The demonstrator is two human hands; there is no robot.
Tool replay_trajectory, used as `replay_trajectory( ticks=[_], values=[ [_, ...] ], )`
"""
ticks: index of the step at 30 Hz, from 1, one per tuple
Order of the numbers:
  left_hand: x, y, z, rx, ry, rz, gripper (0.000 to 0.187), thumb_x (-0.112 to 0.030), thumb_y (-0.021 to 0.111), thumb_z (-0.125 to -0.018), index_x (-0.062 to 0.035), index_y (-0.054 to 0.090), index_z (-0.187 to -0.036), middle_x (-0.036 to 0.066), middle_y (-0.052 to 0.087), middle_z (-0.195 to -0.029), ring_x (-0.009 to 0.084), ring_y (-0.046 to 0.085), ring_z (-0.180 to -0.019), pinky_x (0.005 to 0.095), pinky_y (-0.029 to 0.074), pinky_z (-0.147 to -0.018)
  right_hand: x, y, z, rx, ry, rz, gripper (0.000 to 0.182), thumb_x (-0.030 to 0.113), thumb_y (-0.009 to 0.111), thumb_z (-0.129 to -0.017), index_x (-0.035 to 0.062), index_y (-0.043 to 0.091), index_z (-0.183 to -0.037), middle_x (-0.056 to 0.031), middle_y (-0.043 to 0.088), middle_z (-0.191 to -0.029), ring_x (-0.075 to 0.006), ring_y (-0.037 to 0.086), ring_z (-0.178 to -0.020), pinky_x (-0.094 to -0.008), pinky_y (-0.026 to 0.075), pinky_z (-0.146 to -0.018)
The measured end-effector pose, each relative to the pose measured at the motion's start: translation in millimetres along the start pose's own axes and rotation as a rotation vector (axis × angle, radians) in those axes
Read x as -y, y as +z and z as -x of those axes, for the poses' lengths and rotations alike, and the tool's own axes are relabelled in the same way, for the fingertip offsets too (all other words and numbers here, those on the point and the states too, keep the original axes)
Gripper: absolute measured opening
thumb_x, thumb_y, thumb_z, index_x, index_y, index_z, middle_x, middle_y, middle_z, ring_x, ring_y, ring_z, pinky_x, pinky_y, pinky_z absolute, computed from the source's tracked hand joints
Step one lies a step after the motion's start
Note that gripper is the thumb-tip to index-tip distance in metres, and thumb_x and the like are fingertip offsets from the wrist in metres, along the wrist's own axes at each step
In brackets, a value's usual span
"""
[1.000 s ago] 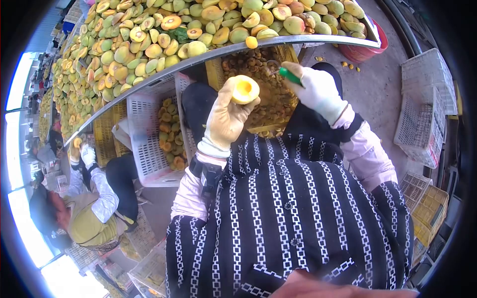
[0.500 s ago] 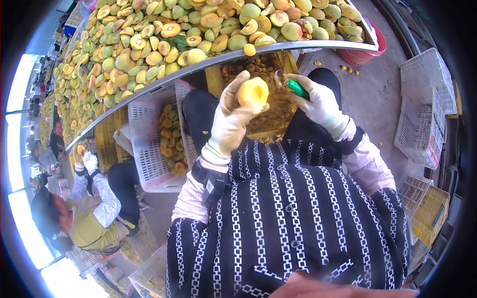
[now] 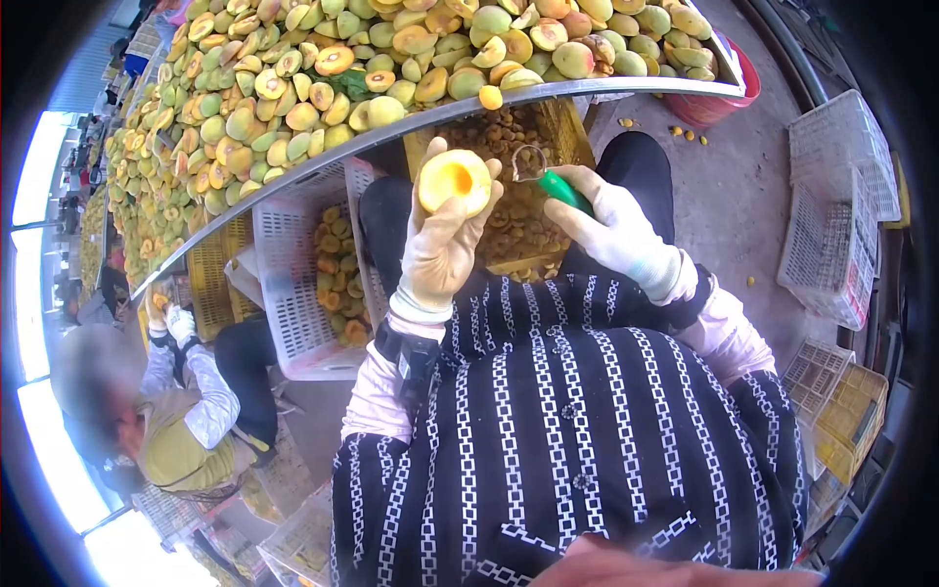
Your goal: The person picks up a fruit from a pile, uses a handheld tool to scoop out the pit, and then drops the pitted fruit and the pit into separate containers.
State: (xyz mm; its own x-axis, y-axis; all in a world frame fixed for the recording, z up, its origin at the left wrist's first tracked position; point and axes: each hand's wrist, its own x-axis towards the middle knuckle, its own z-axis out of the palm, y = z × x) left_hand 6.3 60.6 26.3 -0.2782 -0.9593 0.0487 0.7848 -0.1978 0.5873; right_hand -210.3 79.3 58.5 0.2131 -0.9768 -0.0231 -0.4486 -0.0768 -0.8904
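Below the metal rim of the fruit-heaped surface (image 3: pixel 626 86), the person's left hand (image 3: pixel 440 245) is cradling a halved peach (image 3: pixel 455 182), cut face turned up and toward the wearer so the hollowed centre is lying open to view. That hand's grip is curling only partway, fingers cupping the rounded skin side from behind and below while the thumb is pressing at the edge; this is leaving the yellow flesh clear of the glove. Just to the right of the fruit, the right hand (image 3: pixel 611 230) is wrapping its grip firmly around the green handle of a pitting tool (image 3: pixel 548 181), whose wire loop is pointing toward the peach half but standing slightly apart from it, not touching the flesh. Both hands are working over the person's lap, directly above a yellow crate (image 3: pixel 518 210) that is holding brownish pits and scraps, seemingly so that whatever is dropping out is landing there. A white crate (image 3: pixel 284 254) with more fruit pieces is sitting beside it to the left, within easy reach. Up on the surface, whole and halved peaches are lying piled right to the rim. At the far left, another person in a pale sleeve (image 3: pixel 201 386) is sitting low and handling fruit too.
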Motion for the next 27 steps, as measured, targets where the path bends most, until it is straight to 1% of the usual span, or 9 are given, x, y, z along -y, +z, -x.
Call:
replay_trajectory(
  ticks=[4, 6, 7, 13, 17, 20, 22, 24, 27],
  values=[
    [-1.9, 2.5, 1.8, -0.019, 0.024, -0.05, 0.064, 0.007, 0.058, -0.088, -0.0109, 0.033, -0.144, 0.013, 0.051, -0.133, 0.0312, 0.05, -0.126, 0.0415, 0.045, -0.105, 17.2, 2.3, 2.2, 0.109, 0.222, -0.169, 0.039, 0.025, 0.062, -0.09, 0.0045, 0.054, -0.123, -0.007, 0.059, -0.071, -0.0138, 0.061, -0.065, -0.0285, 0.048, -0.061],
    [2.6, 5.2, 1.2, 0.014, 0.167, -0.265, 0.071, 0.007, 0.067, -0.081, -0.0105, 0.034, -0.142, 0.014, 0.049, -0.135, 0.03, 0.053, -0.123, 0.0393, 0.046, -0.102, 23.2, 3.3, 3.6, 0.182, 0.259, -0.195, 0.039, 0.024, 0.062, -0.09, 0.0052, 0.054, -0.124, -0.0088, 0.062, -0.074, -0.0163, 0.062, -0.065, -0.0291, 0.049, -0.062],
    [3.7, 3.5, 1.0, -0.011, 0.196, -0.36, 0.08, 0.005, 0.076, -0.074, -0.01, 0.034, -0.14, 0.014, 0.046, -0.137, 0.0251, 0.052, -0.122, 0.036, 0.047, -0.101, 11.2, 11.4, 4.8, 0.097, 0.075, -0.154, 0.04, 0.023, 0.063, -0.09, 0.0063, 0.053, -0.125, -0.0105, 0.064, -0.078, -0.0186, 0.064, -0.067, -0.0305, 0.05, -0.064],
    [7.3, -1.1, 5.0, -0.015, 0.237, -0.57, 0.086, 0.001, 0.083, -0.069, -0.0061, 0.034, -0.14, 0.01, 0.047, -0.134, 0.0176, 0.05, -0.119, 0.0307, 0.046, -0.1, -0.3, 24.6, 0.8, 0.013, -0.142, -0.118, 0.042, 0.026, 0.063, -0.089, 0.008, 0.053, -0.126, -0.0161, 0.067, -0.086, -0.0276, 0.068, -0.075, -0.0344, 0.053, -0.07],
    [9.5, -8.4, 4.0, 0.02, 0.274, -0.695, 0.083, -0.002, 0.084, -0.069, -0.004, 0.038, -0.137, 0.008, 0.047, -0.132, 0.0163, 0.05, -0.117, 0.0305, 0.044, -0.101, -14.3, 29.5, -8.7, -0.085, -0.131, 0.152, 0.043, 0.027, 0.063, -0.088, 0.01, 0.052, -0.126, -0.0203, 0.067, -0.088, -0.0369, 0.067, -0.083, -0.0404, 0.054, -0.072],
    [4.9, -9.6, 2.9, 0.001, 0.306, -0.724, 0.082, -0.006, 0.086, -0.067, -0.0029, 0.039, -0.136, 0.009, 0.046, -0.133, 0.0172, 0.049, -0.119, 0.0319, 0.042, -0.103, -40.7, 20.5, -17.9, -0.142, -0.008, 0.284, 0.043, 0.026, 0.063, -0.087, 0.0095, 0.053, -0.125, -0.0215, 0.067, -0.088, -0.0376, 0.066, -0.084, -0.0409, 0.054, -0.072],
    [4.1, -12.7, -1.3, 0.028, 0.384, -0.939, 0.088, -0.002, 0.085, -0.068, -0.0034, 0.035, -0.141, 0.01, 0.048, -0.131, 0.0161, 0.052, -0.115, 0.0293, 0.046, -0.097, -51.4, 19.4, -17.4, -0.127, -0.009, 0.246, 0.043, 0.026, 0.063, -0.088, 0.0082, 0.053, -0.126, -0.0221, 0.066, -0.092, -0.0364, 0.067, -0.082, -0.0393, 0.053, -0.073],
    [-0.1, -11.9, -1.7, 0.013, 0.375, -0.976, 0.086, -0.006, 0.085, -0.068, -0.0027, 0.038, -0.14, 0.01, 0.048, -0.131, 0.0173, 0.051, -0.117, 0.0297, 0.045, -0.099, -25.7, 14.8, -16.9, -0.047, 0.232, -0.015, 0.044, 0.026, 0.063, -0.089, 0.0066, 0.052, -0.127, -0.0217, 0.066, -0.097, -0.0346, 0.067, -0.084, -0.0367, 0.052, -0.076],
    [-33.3, -9.4, 6.4, -0.091, 0.478, -1.64, 0.077, -0.023, 0.086, -0.069, -0.0044, 0.049, -0.134, 0.012, 0.051, -0.123, 0.0259, 0.052, -0.115, 0.0368, 0.041, -0.102, -41.5, 19.2, -22.5, -0.035, 0.117, 0.021, 0.044, 0.027, 0.063, -0.09, 0.0054, 0.052, -0.127, -0.0197, 0.065, -0.098, -0.0302, 0.067, -0.087, -0.0343, 0.051, -0.079]
  ],
)
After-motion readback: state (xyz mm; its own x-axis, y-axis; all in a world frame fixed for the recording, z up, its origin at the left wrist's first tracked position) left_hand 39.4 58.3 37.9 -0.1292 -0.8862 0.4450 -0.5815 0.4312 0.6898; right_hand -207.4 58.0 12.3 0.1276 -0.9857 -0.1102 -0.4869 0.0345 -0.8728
